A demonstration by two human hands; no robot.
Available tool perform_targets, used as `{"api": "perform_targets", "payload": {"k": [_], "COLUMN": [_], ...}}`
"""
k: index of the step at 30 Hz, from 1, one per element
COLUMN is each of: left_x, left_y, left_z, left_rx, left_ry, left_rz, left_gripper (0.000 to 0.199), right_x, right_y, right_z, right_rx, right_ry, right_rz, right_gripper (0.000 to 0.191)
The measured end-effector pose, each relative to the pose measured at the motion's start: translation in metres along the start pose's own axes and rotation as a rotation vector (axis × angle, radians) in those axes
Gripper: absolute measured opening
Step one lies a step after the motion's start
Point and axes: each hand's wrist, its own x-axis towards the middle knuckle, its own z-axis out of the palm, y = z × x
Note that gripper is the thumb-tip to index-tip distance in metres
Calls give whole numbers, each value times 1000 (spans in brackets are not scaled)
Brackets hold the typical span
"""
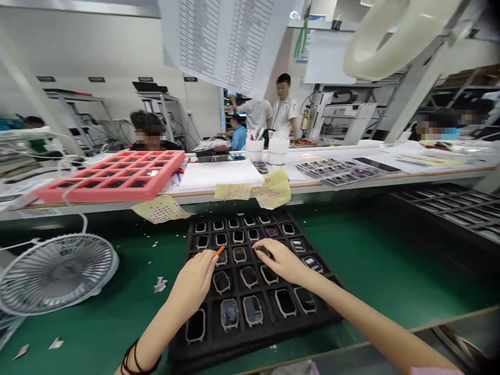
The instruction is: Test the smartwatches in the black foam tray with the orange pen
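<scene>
A black foam tray (269, 328) lies on the green bench with rows of rectangular smartwatches, strapless, screens up. My left hand (197, 276) is over the tray's left side, its fingers closed on a thin orange stick (220, 250); the rest of the stick is hidden in the hand. Past the stick's tip sits a watch (239, 254) in its slot. Reaching in from the right, my right hand (283, 260) has its curled fingers and thumb around a smartwatch (263, 251) in the middle of the tray, partly covered by the hand. Several watches (312, 263) show lit screens.
A round fan (66, 268) stands at the left. The shelf above holds a pink foam tray (109, 195), clear trays of parts (347, 174) and pen cups (254, 148). Yellow sheets (273, 188) hang from its edge. Another black tray (449, 205) lies right. People (284, 109) are beyond.
</scene>
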Motion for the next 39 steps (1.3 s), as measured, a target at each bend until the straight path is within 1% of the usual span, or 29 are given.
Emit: {"api": "perform_targets", "payload": {"k": [3, 6, 9, 11, 13, 16, 18, 21, 23, 25, 27, 30, 34, 37, 39], "left_x": [-32, -61, -84, -95, -103, -110, -112, -111, -108, -102, -95, -84, -76, -76, -77], "left_y": [-25, -47, -67, -80, -89, -97, -101, -106, -108, -108, -105, -98, -87, -84, -83], "left_z": [-18, -22, -18, -14, -11, -7, -4, 2, 5, 7, 7, 4, 0, -1, -1], "left_rx": [-93, -148, -218, -278, -333, -410, -468, -572, -668, -793, -942, -1125, -1218, -1256, -1270], "left_ry": [15, -4, 3, 3, -2, 0, 24, 68, 76, 81, 77, 63, 63, 66, 80], "left_rz": [-270, -450, -532, -567, -588, -582, -584, -587, -554, -521, -534, -580, -570, -564, -564], "left_gripper": [39, 38, 36, 35, 35, 36, 35, 36, 38, 41, 45, 52, 54, 53, 53], "right_x": [62, 108, 133, 142, 147, 153, 156, 158, 157, 153, 145, 130, 119, 118, 118], "right_y": [-18, -30, -35, -36, -35, -34, -34, -40, -51, -66, -84, -109, -134, -144, -149], "right_z": [40, 84, 119, 134, 144, 153, 157, 162, 163, 160, 156, 150, 145, 143, 142], "right_rx": [-15, -67, -116, -123, -99, -6, 88, 285, 461, 659, 855, 1089, 1321, 1536, 1592], "right_ry": [-70, -102, -108, -98, -84, -68, -53, -32, -39, -81, -149, -222, -248, -253, -255], "right_rz": [-55, -34, 37, 92, 143, 213, 252, 279, 273, 262, 264, 304, 386, 470, 487], "right_gripper": [16, 14, 16, 17, 20, 26, 28, 22, 20, 29, 36, 34, 29, 33, 34]}}
